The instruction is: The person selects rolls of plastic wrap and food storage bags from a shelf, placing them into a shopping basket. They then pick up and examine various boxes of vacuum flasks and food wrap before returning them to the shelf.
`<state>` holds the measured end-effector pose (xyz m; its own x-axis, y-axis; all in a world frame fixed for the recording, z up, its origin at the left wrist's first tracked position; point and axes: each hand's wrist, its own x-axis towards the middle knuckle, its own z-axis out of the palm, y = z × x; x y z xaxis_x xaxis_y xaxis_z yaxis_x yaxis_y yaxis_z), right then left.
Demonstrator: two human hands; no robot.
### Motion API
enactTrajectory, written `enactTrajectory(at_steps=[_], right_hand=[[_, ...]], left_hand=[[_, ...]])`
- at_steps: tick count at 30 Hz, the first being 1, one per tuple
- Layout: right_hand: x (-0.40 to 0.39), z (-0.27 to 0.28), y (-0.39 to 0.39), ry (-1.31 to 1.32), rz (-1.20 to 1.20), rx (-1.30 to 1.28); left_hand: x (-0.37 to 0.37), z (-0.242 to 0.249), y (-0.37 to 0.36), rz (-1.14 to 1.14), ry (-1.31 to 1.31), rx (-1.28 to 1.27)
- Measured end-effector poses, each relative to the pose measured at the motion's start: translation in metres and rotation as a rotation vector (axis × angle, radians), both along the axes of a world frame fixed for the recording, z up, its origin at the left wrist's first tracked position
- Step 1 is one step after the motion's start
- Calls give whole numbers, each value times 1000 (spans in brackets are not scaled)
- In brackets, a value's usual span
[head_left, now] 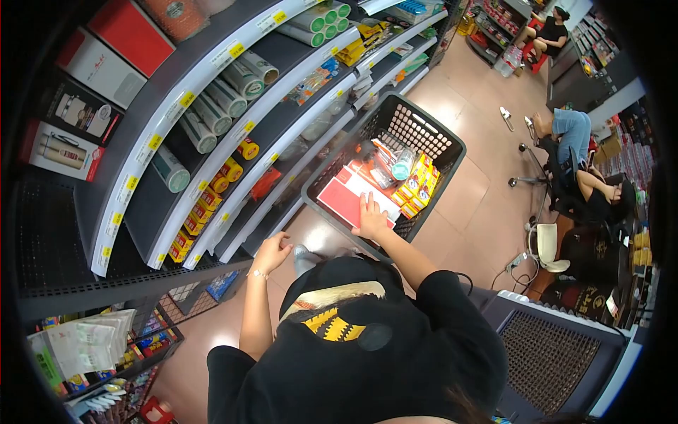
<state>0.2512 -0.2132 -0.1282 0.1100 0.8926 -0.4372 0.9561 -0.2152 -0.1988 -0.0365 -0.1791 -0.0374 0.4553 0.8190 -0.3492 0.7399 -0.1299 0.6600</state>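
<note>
A dark plastic basket [453, 134] stands in front of me with goods inside. My right hand [371, 216] lies with fingers spread on a red and white box [340, 196] at the basket's near left side. Beside that box are yellow and red packages [419, 185] and a clear container with a green and white end [403, 165]. My left hand [272, 253] hangs near the lower shelf edge, its fingers loosely apart and nothing in them.
Curved shelves [212, 67] on the left hold rolled tubes [209, 113], boxed flasks [65, 150] and small yellow boxes [192, 227]. Two seated people [551, 34] [573, 138] are at the right. A dark rack [547, 353] stands lower right.
</note>
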Motion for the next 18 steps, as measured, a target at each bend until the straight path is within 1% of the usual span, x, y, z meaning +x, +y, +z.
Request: enactTrajectory(at_steps=[4, 7, 13, 18], right_hand=[[-3, 1, 8, 8, -17, -24], [4, 5, 9, 43, -3, -17], [49, -9, 25, 264, 27, 1], [62, -24, 28, 215, 10, 26]], left_hand=[[-9, -8, -11, 51, -13, -54], [-11, -17, -16, 89, -24, -37], [-4, -18, -15, 62, -25, -94], [-7, -25, -8, 30, -27, -79]])
